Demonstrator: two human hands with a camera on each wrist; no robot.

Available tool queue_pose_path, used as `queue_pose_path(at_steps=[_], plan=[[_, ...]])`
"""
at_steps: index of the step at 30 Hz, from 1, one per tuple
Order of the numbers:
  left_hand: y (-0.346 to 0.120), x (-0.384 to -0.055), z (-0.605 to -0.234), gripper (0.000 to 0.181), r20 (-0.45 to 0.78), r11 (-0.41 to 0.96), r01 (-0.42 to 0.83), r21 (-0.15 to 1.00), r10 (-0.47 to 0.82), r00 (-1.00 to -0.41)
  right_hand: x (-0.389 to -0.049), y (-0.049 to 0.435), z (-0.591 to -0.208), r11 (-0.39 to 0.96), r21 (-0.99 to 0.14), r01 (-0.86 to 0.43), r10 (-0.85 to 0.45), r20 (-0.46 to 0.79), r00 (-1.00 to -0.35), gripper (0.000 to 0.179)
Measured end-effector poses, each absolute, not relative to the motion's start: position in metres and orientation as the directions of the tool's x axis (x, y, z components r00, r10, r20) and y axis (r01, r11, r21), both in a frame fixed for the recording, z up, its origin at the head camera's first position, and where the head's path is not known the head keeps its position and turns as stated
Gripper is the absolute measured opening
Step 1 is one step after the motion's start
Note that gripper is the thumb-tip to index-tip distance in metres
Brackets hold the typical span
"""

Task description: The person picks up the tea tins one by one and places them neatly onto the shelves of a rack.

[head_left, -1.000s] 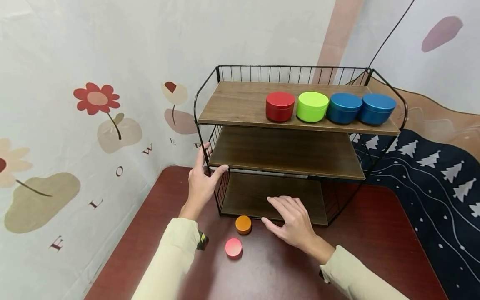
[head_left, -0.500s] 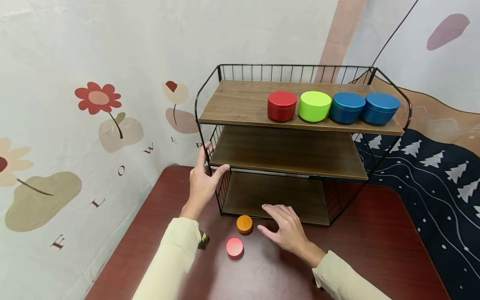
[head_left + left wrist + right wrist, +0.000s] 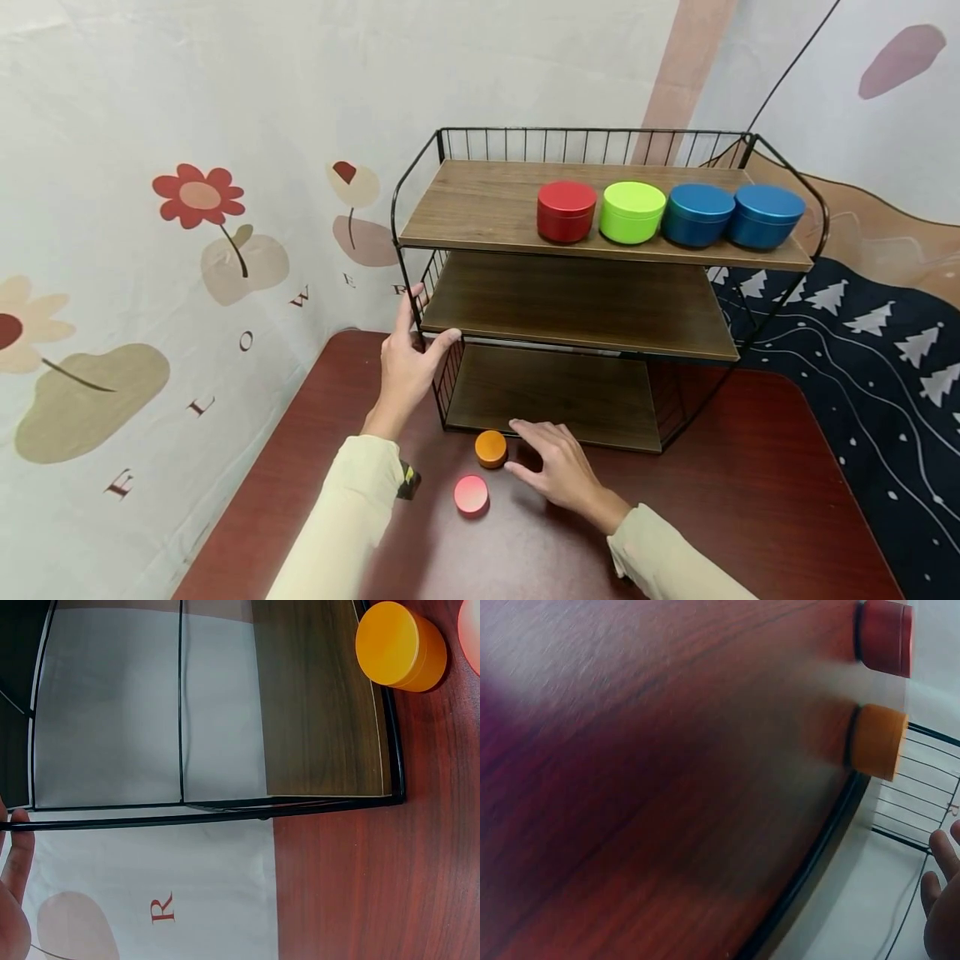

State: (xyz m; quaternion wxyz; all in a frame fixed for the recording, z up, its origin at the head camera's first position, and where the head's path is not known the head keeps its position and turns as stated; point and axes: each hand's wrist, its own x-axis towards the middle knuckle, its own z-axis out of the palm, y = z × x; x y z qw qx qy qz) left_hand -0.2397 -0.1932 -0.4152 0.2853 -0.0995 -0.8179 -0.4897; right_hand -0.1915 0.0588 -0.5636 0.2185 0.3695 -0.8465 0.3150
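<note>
My left hand [image 3: 405, 367] holds the left post of a three-tier rack [image 3: 577, 350], thumb in front at the middle shelf and a finger reaching behind the black wire. In the left wrist view, fingertips [image 3: 19, 817] lie over that post. My right hand [image 3: 558, 471] hovers low in front of the bottom shelf, fingers spread and holding nothing. Just left of its fingertips, a small orange round tin [image 3: 491, 448] stands at the rack's front edge. A small pinkish-red tin [image 3: 471, 496] stands nearer on the table.
On the top shelf stand a red tin [image 3: 566, 212], a lime-green tin [image 3: 632, 212] and two blue tins, one of them [image 3: 697, 215] beside the green. The rack stands on a reddish-brown table [image 3: 300, 500] against a printed cloth backdrop [image 3: 247, 100].
My right hand has moved left and slightly down, closer to the orange tin. My left hand stays on the rack's post. The whole view has shifted slightly.
</note>
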Motion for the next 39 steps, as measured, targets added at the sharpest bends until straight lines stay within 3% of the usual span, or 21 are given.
queue_pose_path(at_steps=[16, 32, 39], plan=[[-0.194, -0.24, -0.415, 0.077, 0.58, 0.508, 0.454, 0.731, -0.114, -0.806, -0.189, 0.035, -0.584, 0.56, -0.485, -0.672, -0.488, 0.462, -0.74, 0.062], [-0.194, -0.238, -0.415, 0.076, 0.55, 0.501, 0.426, 0.753, -0.124, -0.826, -0.19, 0.021, -0.592, 0.62, -0.447, -0.644, -0.512, 0.392, -0.765, 0.06], [-0.193, -0.238, -0.415, 0.077, 0.566, 0.474, 0.452, 0.755, -0.124, -0.815, -0.191, 0.022, -0.6, 0.628, -0.407, -0.663, -0.509, 0.431, -0.746, 0.056]])
